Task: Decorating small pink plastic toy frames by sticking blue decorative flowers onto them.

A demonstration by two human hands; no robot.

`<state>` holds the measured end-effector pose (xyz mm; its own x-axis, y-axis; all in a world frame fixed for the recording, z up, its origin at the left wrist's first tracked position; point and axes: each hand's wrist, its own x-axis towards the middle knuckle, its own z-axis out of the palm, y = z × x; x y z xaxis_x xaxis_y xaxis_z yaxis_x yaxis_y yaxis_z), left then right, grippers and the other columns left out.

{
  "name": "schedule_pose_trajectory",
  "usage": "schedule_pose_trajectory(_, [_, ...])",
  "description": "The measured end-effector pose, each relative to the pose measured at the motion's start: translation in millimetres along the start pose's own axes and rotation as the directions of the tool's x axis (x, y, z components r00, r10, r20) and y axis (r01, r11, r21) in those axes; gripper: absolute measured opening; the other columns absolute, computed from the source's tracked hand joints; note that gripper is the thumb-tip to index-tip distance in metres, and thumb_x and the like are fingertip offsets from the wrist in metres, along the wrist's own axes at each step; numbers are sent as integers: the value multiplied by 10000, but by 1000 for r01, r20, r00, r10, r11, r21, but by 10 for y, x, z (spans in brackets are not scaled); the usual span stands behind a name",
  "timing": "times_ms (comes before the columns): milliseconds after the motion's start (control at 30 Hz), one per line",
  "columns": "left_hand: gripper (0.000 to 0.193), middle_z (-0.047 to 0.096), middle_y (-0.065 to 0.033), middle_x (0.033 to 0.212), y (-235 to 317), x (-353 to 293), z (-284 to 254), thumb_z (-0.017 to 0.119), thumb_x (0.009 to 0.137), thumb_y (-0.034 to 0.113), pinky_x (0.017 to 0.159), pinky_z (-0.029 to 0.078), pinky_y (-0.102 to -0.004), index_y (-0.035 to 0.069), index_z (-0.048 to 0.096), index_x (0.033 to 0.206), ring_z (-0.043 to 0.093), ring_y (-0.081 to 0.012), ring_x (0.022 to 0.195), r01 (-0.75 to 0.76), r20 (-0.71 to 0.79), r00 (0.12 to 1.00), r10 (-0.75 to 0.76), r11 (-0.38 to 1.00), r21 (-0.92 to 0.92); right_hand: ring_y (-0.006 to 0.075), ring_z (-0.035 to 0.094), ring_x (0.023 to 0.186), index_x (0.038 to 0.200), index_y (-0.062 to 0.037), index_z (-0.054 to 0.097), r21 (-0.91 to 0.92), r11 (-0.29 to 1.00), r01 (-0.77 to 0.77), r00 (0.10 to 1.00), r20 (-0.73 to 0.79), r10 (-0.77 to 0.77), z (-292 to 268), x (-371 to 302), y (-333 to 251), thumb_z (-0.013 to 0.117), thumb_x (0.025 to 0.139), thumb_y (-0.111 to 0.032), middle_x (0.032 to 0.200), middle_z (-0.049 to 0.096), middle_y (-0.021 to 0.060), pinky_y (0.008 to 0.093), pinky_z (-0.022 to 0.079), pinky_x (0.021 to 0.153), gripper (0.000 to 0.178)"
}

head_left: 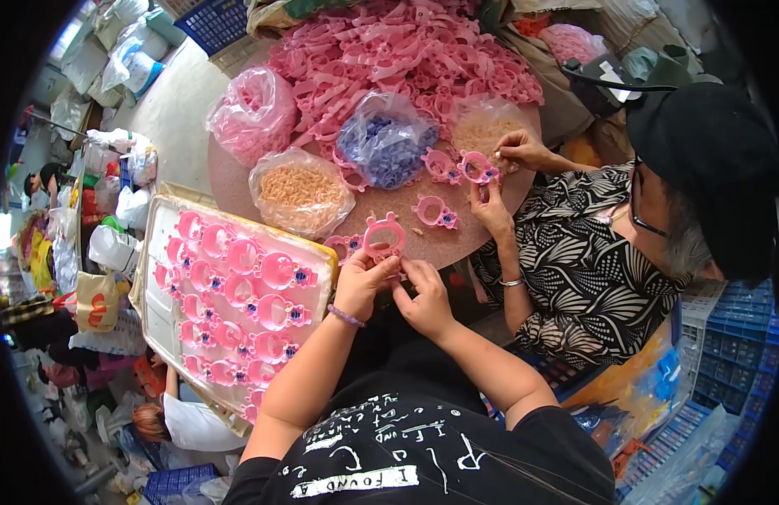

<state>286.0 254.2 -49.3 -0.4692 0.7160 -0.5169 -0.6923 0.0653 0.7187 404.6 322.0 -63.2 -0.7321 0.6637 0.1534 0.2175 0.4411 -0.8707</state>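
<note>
In front of my chest, at the table's near edge, I hold up a pink plastic ring with small ears [368, 239]. My left hand [360, 284] is closed on its lower left side, thumb and fingers pinching it. My right hand [424, 300] is closed too, fingertips gathered at the ring's lower end; the exact spot they grip is partly hidden. Just left of the ring lies another pink ring part [341, 244]. Farther off to the right, a similar pink ring [433, 210] with a dark-blue piece on it rests on the table.
A white tray [145, 290] of pink rings stands at the left. Bags of peach pieces [298, 192], blue pieces [385, 145] and pink parts [253, 114] sit below a large pink pile [398, 63]. At the right, a co-worker's hands [494, 210] work on another ring.
</note>
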Motion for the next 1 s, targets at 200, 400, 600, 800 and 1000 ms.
schedule_pose_trajectory(200, [227,639,-54,893,82,-46,40,662,796,100,648,508,-239,42,582,1000,626,-132,749,20,-1,1000,-20,997,69,260,559,856,1138,7,531,-22,1000,18,1000,-24,-18,-48,-47,-56,617,752,-81,972,552,133,301,472,665,405])
schedule_pose_trajectory(400, [326,626,-33,907,89,-86,35,666,794,116,649,497,-228,55,547,1091,616,-115,770,74,44,996,-77,994,81,287,560,866,1123,11,540,135,985,-112,993,38,108,-119,-106,-121,604,763,-115,972,560,149,321,482,664,387])
schedule_pose_trajectory(600, [238,623,-26,906,69,-132,68,636,807,88,665,496,-247,70,579,1038,604,-125,793,118,54,991,-122,991,62,261,560,836,1149,-11,531,139,987,-79,997,-4,80,-127,-139,-97,597,767,-105,962,559,124,303,479,616,399])
schedule_pose_trajectory(800, [195,623,-26,902,43,-151,94,629,802,57,699,489,-264,43,592,993,599,-135,796,45,112,993,-48,999,26,256,560,810,1166,-27,524,137,989,-49,998,-20,52,-137,-130,-95,596,768,-96,942,554,119,305,476,618,410])
schedule_pose_trajectory(1000, [168,626,-26,900,19,-169,100,618,808,61,714,481,-265,43,603,974,594,-129,809,3,123,992,-8,999,40,276,561,820,1160,-35,529,161,985,-67,997,-15,70,-174,-112,-106,600,766,-95,935,556,128,322,474,658,404])
